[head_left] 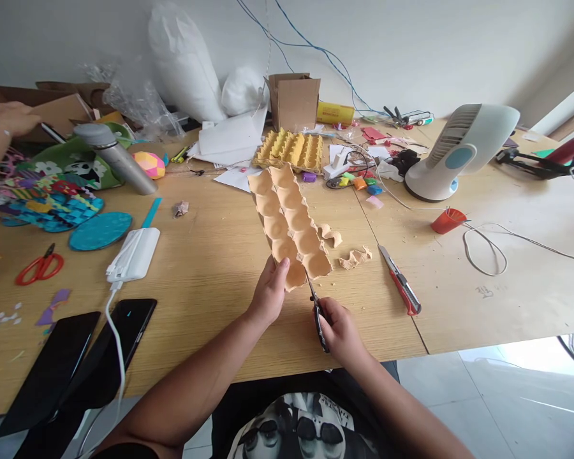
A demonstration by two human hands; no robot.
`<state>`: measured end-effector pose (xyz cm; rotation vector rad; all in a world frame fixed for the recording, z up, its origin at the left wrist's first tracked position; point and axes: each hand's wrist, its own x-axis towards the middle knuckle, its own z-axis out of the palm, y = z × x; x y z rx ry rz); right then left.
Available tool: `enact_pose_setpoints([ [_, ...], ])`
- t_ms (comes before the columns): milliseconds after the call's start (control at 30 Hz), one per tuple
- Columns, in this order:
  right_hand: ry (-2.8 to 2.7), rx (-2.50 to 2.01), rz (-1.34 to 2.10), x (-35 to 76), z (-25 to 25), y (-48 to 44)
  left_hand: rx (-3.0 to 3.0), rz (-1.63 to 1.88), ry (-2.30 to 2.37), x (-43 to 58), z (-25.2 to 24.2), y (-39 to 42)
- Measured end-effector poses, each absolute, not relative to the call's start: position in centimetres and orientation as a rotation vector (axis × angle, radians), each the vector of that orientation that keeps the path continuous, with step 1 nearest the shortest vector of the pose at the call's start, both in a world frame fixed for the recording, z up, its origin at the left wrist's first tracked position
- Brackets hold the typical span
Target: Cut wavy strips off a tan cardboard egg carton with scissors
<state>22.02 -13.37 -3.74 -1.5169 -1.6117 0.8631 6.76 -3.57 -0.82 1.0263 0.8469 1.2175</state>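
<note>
My left hand (270,288) grips the near left corner of a tan egg carton (287,223) that has two rows of cups, its thumb over the edge. In my right hand (340,328) are black-handled scissors (319,319), whose blades meet the carton's near end between the two rows. Torn carton scraps (356,257) lie just right of the carton, with another curled piece (331,235) beside its edge. Small crumbs are scattered on the wood near them.
A red utility knife (400,280) lies to the right, with a red cup (448,220) and a white fan (463,153) beyond. Yellow egg trays (289,151) sit behind. Power bank (134,255), phones and red scissors (40,264) are left. Another person's hand (9,121) is at far left.
</note>
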Motion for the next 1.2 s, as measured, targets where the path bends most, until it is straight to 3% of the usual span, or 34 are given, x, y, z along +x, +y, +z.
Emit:
enact_pose_setpoints([
  [867, -1.564, -1.597, 0.891, 22.3, -3.0, -13.1, 1.024, 1.194, 0.878, 6.6, -0.6, -3.5],
  [1200, -1.609, -1.649, 0.746, 22.4, -2.4, -12.6, 0.688, 0.970, 0.803, 6.3, 0.1, -3.9],
])
